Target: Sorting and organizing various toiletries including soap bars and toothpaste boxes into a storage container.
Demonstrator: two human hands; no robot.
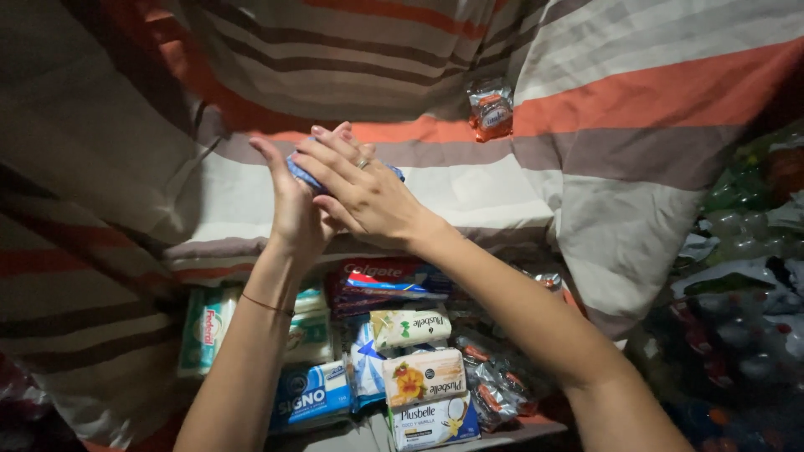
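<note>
Both my hands are raised together over a striped cloth. My left hand (293, 205) and my right hand (360, 188) press a small blue packet (303, 177) between their palms; only its blue edges show. A ring sits on a finger of my right hand. A thin band circles my left wrist. Below my forearms lie several packaged goods: a red toothpaste box (389, 278), boxed soaps (412, 326), a yellow-flowered soap box (423, 378) and a blue soap pack (311, 393).
The striped orange, grey and white cloth (586, 109) covers the back and sides. A small orange-wrapped packet (491, 110) lies on it at upper right. Green and white packs (209, 326) sit at left. Plastic bottles (745, 251) crowd the right edge.
</note>
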